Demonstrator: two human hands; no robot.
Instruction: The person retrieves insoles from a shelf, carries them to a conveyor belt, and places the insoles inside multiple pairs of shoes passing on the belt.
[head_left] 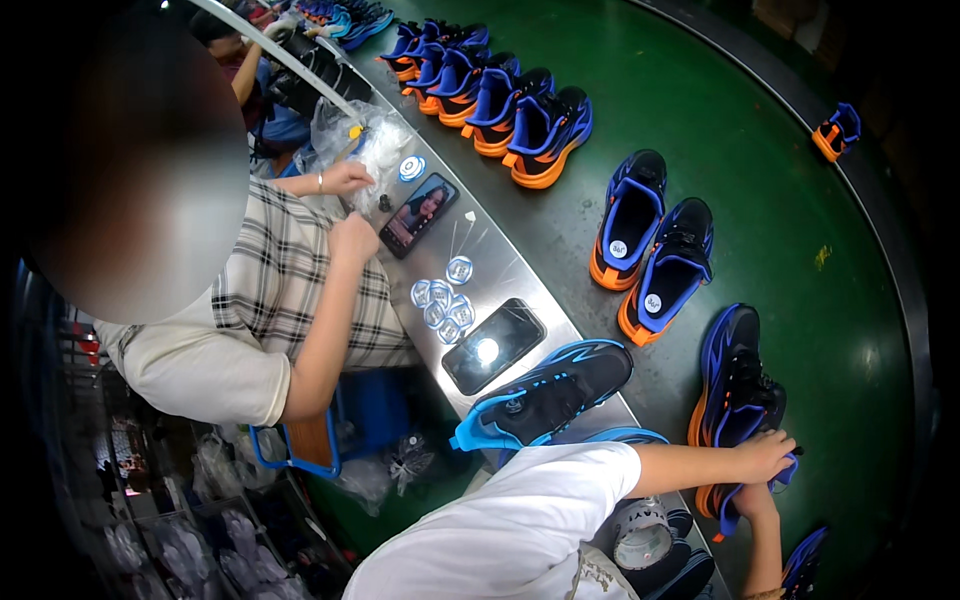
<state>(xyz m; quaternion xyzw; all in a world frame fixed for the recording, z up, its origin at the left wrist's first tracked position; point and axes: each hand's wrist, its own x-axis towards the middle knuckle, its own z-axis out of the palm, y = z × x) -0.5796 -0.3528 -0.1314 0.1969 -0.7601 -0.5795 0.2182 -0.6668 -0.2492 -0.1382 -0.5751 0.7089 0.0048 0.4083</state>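
Observation:
At the right, a black and blue sneaker (pixel 728 340) with an orange sole lies on the green belt, toe pointing away from me. Another black sneaker with a blue lining (pixel 757 408) overlaps it. My left hand (pixel 768 457) reaches across and is closed at the heel end of this pair, fingers curled around the collar area. Just below it, my right hand (pixel 755 500) is closed on the heel from underneath, its fingers partly hidden by the shoe. Something small and dark shows beside the left fingertips, too small to name.
A pair of sneakers with round white insole stickers (pixel 652 303) stands ahead on the belt; several more (pixel 540 140) line up farther off. The metal ledge holds a light-blue and black shoe (pixel 545 395), two phones (pixel 493 346), round stickers (pixel 440 305) and a tape roll (pixel 642 538). A co-worker sits left.

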